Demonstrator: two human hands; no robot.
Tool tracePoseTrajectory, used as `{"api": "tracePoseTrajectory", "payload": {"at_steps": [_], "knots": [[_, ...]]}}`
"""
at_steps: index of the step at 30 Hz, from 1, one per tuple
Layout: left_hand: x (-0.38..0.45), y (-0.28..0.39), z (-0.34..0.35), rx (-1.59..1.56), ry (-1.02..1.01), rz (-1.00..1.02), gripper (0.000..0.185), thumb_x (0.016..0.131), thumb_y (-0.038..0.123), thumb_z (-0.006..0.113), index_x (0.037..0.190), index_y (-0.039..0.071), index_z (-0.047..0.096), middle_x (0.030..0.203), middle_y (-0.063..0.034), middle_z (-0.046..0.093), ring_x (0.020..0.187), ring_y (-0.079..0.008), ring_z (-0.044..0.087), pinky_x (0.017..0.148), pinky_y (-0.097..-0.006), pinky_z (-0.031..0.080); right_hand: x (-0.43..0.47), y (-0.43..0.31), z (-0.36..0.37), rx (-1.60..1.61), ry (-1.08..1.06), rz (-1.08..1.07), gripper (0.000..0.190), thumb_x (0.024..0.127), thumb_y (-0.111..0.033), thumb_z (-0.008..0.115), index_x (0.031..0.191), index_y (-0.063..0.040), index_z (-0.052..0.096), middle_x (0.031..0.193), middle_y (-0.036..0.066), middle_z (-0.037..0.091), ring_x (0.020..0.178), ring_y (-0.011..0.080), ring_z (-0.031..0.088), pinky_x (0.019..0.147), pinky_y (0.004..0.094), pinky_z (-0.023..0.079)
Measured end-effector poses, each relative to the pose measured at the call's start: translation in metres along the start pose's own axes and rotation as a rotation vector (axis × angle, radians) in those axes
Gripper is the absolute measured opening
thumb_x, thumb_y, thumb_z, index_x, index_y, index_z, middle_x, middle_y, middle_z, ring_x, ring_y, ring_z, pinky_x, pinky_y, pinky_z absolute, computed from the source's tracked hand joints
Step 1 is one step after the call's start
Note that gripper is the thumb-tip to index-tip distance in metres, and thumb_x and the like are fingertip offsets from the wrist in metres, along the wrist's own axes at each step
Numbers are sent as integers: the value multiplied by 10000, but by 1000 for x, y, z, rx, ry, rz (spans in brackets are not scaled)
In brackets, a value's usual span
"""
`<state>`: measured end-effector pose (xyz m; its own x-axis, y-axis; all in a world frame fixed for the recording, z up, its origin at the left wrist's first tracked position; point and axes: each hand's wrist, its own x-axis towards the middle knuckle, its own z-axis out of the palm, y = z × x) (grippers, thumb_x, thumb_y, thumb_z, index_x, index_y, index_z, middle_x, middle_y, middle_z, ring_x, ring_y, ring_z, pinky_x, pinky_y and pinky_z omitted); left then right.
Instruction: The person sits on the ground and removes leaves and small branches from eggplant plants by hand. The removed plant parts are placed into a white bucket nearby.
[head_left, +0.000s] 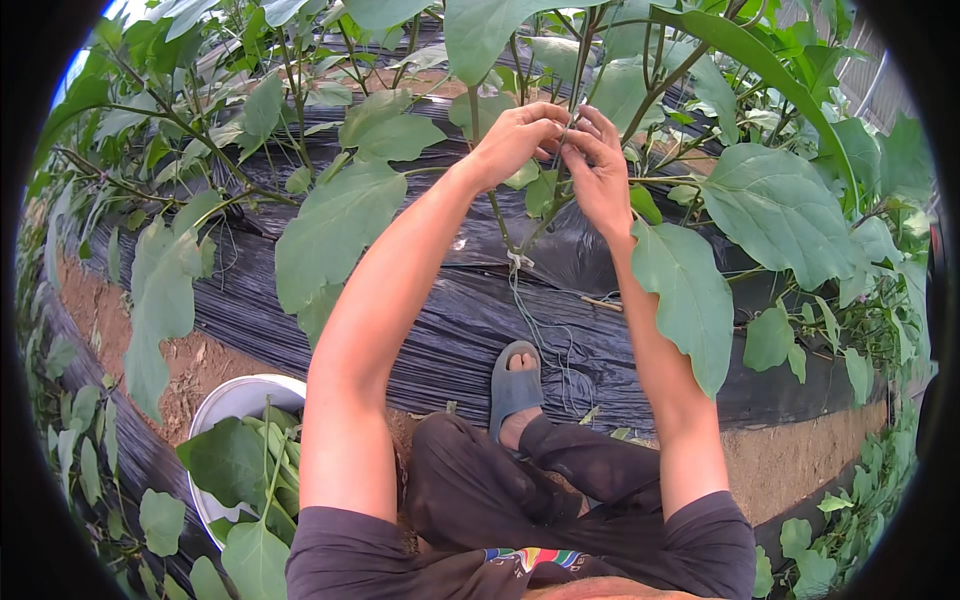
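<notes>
Both hands meet at a thin upright stem of a leafy plant that looks like eggplant (504, 217), near the top middle. My left hand (519, 142) comes from the left with bent fingers at the stem. Close against it, my right hand (600, 165) has its thumb and fingertips at the same spot. A thin string seems to run along the stem there; the fingers hide what exactly they pinch. Below, a pale tie (519, 260) sits at the stem's base, and loose green-blue twine (536, 322) trails from it over the black plastic mulch film (450, 337).
A white bucket (201, 420) holding green leaves and stems stands at the lower left on bare soil (187, 375). Broad leaves (686, 300) hang over my right forearm. My sandalled foot (517, 390) rests on the film. More plants crowd both sides and the far rows.
</notes>
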<state>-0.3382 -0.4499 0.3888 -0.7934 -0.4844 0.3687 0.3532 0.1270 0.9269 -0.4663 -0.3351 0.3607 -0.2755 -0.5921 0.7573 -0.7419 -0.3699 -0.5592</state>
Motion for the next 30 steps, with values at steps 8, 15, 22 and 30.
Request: {"api": "tracePoseTrajectory", "payload": {"at_steps": [8, 15, 22, 30], "knots": [[-2, 1, 1, 291, 233, 176, 327, 969, 191, 606, 1179, -57, 642, 883, -119, 733, 730, -142, 686, 660, -306, 552, 15, -11, 11, 81, -78, 64, 382, 870, -21, 683, 1249, -26, 637, 1297, 124, 554, 1178, 213, 591, 920, 325, 542], [-1, 0, -3, 488, 375, 138, 312, 984, 254, 594, 1119, -19, 665, 806, -127, 727, 652, -172, 696, 653, -339, 541, 35, -6, 17, -250, 169, 131, 399, 844, -1, 706, 1228, -15, 599, 1358, 135, 466, 1218, 244, 568, 980, 361, 503], [2, -10, -14, 638, 500, 218, 293, 954, 234, 599, 1136, 15, 670, 912, -195, 739, 857, -325, 731, 772, -418, 546, 33, 17, 51, 199, 15, 341, 228, 965, -122, 599, 1130, -7, 707, 982, 166, 754, 888, 187, 731, 751, 338, 569], [-1, 6, -14, 820, 564, 128, 333, 892, 205, 581, 1140, -14, 617, 990, -253, 715, 960, -419, 687, 869, -469, 512, 79, -12, 45, -251, 238, -204, 281, 971, -306, 660, 1154, -108, 739, 1292, 212, 559, 1272, 317, 497, 1026, 412, 428]]}}
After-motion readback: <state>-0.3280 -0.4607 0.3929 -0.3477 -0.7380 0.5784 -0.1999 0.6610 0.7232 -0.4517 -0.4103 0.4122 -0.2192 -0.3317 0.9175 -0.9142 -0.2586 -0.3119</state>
